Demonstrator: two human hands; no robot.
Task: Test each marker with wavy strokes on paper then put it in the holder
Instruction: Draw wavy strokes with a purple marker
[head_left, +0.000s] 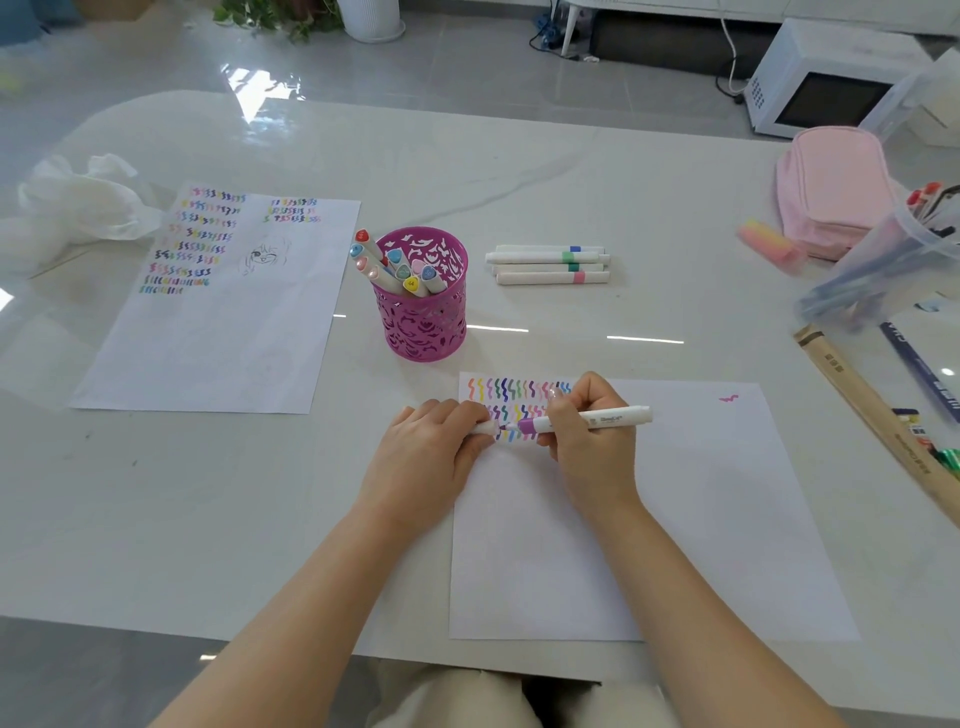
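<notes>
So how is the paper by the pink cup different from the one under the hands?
The far white paper sheet holds many squiggle rows and a sketched face; the near white paper sheet holds three rows and one pink squiggle. The far sheet lies untouched; the left hand and right hand work over the near one. Both lie flat.

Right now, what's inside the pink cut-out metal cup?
Several white markers stand in the pink cut-out holder, coloured cap ends up. Its wall hides their lower halves and the bottom.
</notes>
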